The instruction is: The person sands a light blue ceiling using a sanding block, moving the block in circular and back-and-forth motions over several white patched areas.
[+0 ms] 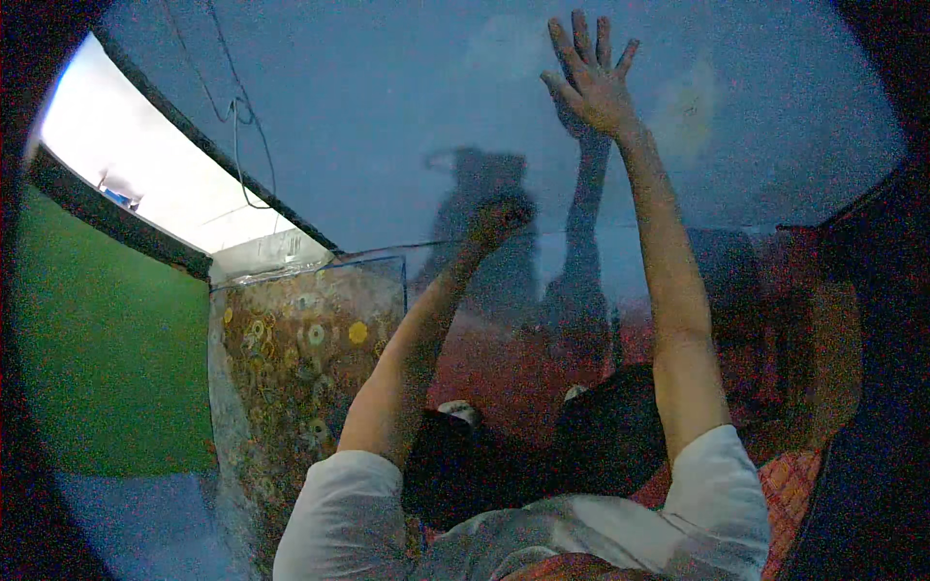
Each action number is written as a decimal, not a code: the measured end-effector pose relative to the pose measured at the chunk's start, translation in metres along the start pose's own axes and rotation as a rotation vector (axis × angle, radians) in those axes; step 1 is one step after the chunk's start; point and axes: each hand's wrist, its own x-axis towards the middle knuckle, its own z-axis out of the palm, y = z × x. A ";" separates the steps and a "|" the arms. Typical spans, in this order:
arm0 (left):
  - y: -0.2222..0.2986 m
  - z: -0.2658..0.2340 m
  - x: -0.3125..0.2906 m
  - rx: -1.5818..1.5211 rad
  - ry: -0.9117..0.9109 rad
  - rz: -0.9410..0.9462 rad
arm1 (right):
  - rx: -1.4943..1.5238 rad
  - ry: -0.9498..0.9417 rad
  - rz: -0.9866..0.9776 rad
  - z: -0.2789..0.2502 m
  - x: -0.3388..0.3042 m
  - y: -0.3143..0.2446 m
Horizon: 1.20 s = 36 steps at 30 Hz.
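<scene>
My right hand [593, 92] is raised against the blue wall [387, 97], with its fingers spread and nothing seen in it. Whether the palm touches the wall I cannot tell. Lower and to the left, my left hand [502, 221] is closed in front of the same wall. It is dark there, and whatever the fingers hold, if anything, is hidden. Shadows of my arms and body fall on the wall around both hands.
At the left is a bright opening [165, 145] with a dark frame; a thin cable [237, 136] hangs beside it. Below lies a brown flower-patterned surface [291, 358], next to a green surface [107, 339]. The reddish floor [504, 373] shows beneath me, with a shoe [459, 412].
</scene>
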 end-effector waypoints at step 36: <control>0.149 -0.379 0.023 0.893 1.062 0.186 | -0.048 0.296 -0.145 0.009 0.013 0.000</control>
